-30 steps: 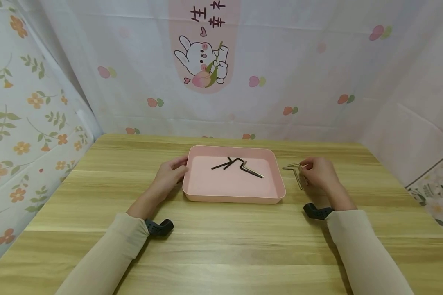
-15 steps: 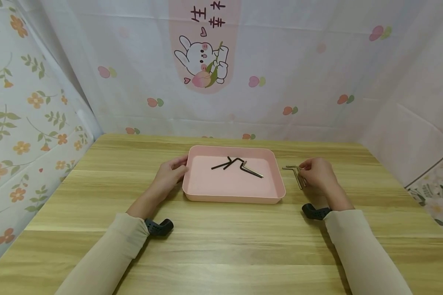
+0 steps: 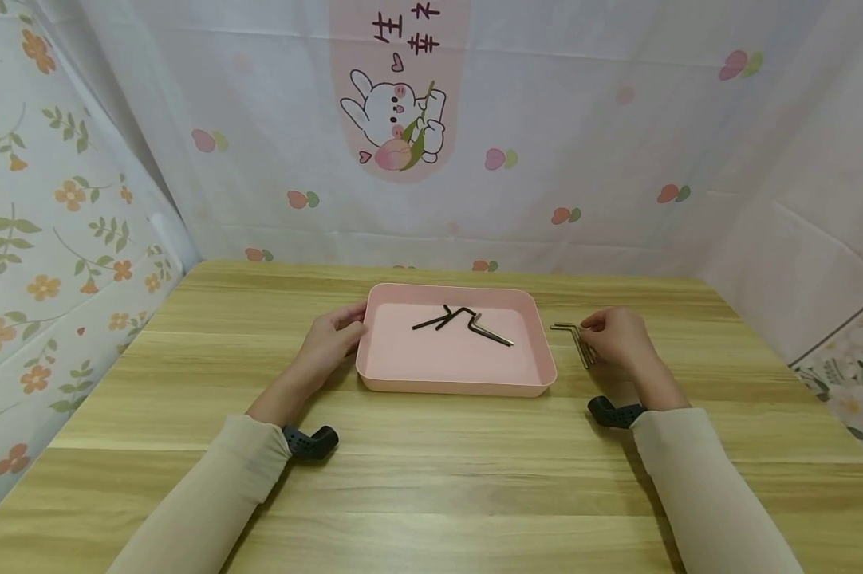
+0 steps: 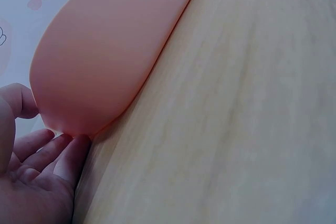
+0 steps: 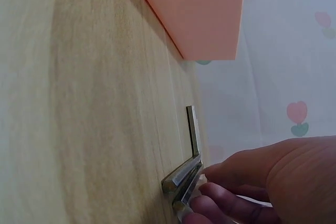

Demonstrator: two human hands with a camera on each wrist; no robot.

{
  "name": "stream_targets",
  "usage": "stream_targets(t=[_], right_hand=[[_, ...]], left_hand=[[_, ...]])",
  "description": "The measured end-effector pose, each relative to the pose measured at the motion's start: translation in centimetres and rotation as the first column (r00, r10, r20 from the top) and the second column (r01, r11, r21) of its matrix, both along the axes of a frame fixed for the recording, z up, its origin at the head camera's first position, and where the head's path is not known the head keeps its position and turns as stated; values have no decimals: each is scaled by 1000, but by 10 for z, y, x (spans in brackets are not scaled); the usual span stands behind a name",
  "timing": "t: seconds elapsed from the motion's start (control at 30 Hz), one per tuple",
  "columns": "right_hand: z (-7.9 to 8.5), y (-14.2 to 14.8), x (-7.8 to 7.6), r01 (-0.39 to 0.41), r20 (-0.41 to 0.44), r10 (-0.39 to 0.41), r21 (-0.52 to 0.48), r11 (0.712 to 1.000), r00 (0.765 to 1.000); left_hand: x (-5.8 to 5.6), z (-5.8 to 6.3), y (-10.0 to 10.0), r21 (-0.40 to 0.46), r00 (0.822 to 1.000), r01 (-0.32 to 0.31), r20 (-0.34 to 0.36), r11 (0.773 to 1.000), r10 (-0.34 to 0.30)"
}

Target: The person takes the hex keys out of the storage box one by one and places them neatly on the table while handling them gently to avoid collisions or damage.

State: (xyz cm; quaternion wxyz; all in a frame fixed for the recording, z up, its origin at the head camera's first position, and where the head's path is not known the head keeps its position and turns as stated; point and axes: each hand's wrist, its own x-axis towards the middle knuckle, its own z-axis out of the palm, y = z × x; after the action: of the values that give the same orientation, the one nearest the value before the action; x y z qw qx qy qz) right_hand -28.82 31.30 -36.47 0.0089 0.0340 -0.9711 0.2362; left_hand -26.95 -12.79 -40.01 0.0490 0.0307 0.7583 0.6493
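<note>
A shallow pink tray (image 3: 455,388) stands on the table. My left hand (image 3: 325,343) holds its left end, thumb bent at the rim and fingers against the outer wall (image 4: 105,61). In the tray lie several black hex keys (image 3: 490,333) and a brass-coloured one partly hidden by a black one. To the right of the tray, brass-coloured hex keys (image 3: 573,336) lie side by side on the table, their short arms pointing left. My right hand (image 3: 618,339) pinches the rightmost hex key (image 5: 184,195); its fingers hide part of it.
The wooden table (image 3: 417,486) reaches back to a white printed curtain (image 3: 568,119). A floral cloth (image 3: 58,239) hangs along the left side. Black wrist devices (image 3: 309,443) sit on both wrists.
My right hand has brought the brass-coloured hex key down into line beside the other on the table. The left hand and the tray have stayed in place.
</note>
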Motion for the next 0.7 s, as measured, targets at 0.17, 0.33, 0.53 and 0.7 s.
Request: stream_targets(t=[0.17, 0.33, 0.53, 0.7], right_hand=[[2, -2, 1, 7, 26, -5, -59, 998, 1000], [3, -5, 5, 4, 25, -3, -51, 999, 1000], [13, -15, 10, -23, 18, 24, -41, 999, 1000], [27, -29, 10, -108, -36, 106, -49, 993, 994]], left_hand=[[1, 1, 0, 9, 1000, -1, 2, 1000, 1], [3, 1, -1, 11, 1000, 6, 1, 1000, -6], [2, -1, -1, 9, 1000, 13, 3, 1000, -13], [-2, -3, -1, 10, 1000, 8, -3, 1000, -8]])
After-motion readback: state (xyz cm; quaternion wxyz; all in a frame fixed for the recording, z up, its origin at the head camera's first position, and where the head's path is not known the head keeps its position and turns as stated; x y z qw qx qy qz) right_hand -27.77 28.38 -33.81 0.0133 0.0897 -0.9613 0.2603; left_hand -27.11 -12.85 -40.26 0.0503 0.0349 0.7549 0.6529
